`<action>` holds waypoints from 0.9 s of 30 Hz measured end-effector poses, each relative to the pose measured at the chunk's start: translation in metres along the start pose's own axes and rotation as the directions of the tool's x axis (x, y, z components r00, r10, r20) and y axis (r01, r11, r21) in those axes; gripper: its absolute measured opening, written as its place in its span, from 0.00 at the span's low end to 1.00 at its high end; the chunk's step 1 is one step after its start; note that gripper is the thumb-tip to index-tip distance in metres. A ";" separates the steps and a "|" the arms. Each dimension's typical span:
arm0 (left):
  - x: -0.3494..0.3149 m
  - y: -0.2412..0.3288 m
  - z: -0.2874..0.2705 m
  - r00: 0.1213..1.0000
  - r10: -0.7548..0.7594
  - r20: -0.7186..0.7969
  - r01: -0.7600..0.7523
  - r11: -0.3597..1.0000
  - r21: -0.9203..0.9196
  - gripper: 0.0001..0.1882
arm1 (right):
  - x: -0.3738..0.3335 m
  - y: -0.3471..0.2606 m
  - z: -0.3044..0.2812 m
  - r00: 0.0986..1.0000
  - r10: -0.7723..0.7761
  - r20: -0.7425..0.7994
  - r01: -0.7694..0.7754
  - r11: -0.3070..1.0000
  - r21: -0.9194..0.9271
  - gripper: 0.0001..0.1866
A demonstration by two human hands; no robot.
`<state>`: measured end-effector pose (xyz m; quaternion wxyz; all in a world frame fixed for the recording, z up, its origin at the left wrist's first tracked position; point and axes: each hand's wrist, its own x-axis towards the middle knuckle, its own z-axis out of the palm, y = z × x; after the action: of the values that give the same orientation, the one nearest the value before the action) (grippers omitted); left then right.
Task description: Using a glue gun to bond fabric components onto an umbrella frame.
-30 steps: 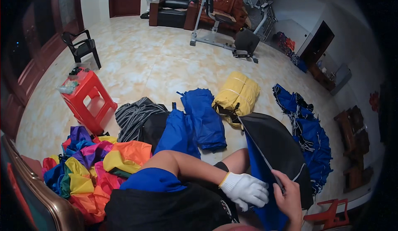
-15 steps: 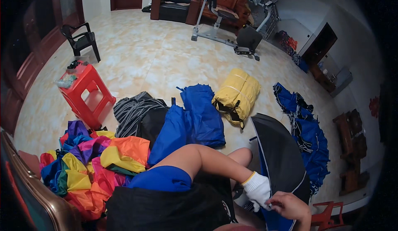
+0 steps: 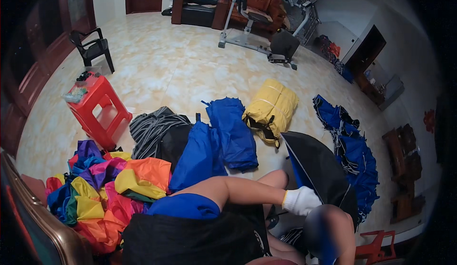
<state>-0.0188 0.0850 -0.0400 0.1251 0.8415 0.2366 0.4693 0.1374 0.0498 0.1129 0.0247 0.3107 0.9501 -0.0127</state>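
Note:
A black umbrella canopy [image 3: 321, 170] with a blue inner side stands partly spread in front of me on the right. My left hand [image 3: 302, 201], in a white knitted glove with a yellow cuff, is closed at the canopy's pale edge. Below it, my bare right hand [image 3: 339, 224] is by the blue lining, low on the canopy. A blurred patch covers its fingers, so their grip does not show. My left arm reaches across from a blue sleeve, above my bare knee.
Multicoloured fabric [image 3: 102, 193] lies heaped at my left. Beyond are black-and-grey fabric [image 3: 159, 127], folded blue fabric [image 3: 233, 134] and a tied yellow bundle [image 3: 272, 104]. Blue-and-black canopies [image 3: 352, 151] lie along the right. A red stool [image 3: 97, 105] stands at left, holding small parts.
My gloved left hand has moved up along the canopy edge, away from my right hand. The canopy has shifted slightly left, and my right hand has risen a little.

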 end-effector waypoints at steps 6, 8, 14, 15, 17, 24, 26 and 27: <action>-0.004 -0.026 0.015 0.961 -0.200 -0.191 0.198 0.980 -0.029 0.09 | -0.009 -0.003 0.007 0.944 0.094 -0.316 -0.066 0.993 0.096 0.09; -0.003 -0.026 0.009 0.968 -0.196 -0.158 0.176 0.975 -0.133 0.09 | -0.003 -0.015 0.008 0.929 0.159 -0.334 -0.103 0.978 0.179 0.10; -0.003 -0.008 0.003 0.994 -0.095 -0.048 0.097 0.994 0.046 0.11 | 0.005 -0.018 0.005 0.989 0.064 -0.134 -0.053 0.995 0.083 0.15; -0.003 -0.011 0.008 0.995 -0.094 -0.039 0.096 0.992 0.079 0.12 | 0.006 -0.017 0.006 0.989 0.066 -0.134 -0.056 0.995 0.081 0.15; -0.005 -0.012 0.014 0.995 -0.096 -0.027 0.098 0.989 0.109 0.13 | 0.008 -0.017 0.009 0.992 0.020 -0.125 -0.013 0.998 0.058 0.14; -0.005 -0.013 0.022 0.992 -0.039 -0.118 0.045 0.998 0.047 0.16 | 0.013 0.001 0.004 0.997 0.010 -0.075 0.016 0.940 0.341 0.10; -0.003 -0.010 0.015 0.992 -0.076 -0.101 0.082 0.995 0.054 0.14 | 0.014 0.004 0.001 0.996 -0.013 -0.090 0.048 0.915 0.400 0.08; -0.001 -0.006 0.008 0.990 -0.115 -0.083 0.121 0.991 0.063 0.13 | 0.014 0.004 0.002 0.996 -0.012 -0.090 0.047 0.916 0.398 0.08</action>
<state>-0.0144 0.0899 -0.0473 0.1145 0.8104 0.3066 0.4859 0.1289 0.0611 0.1103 -0.0802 0.2950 0.9322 -0.1936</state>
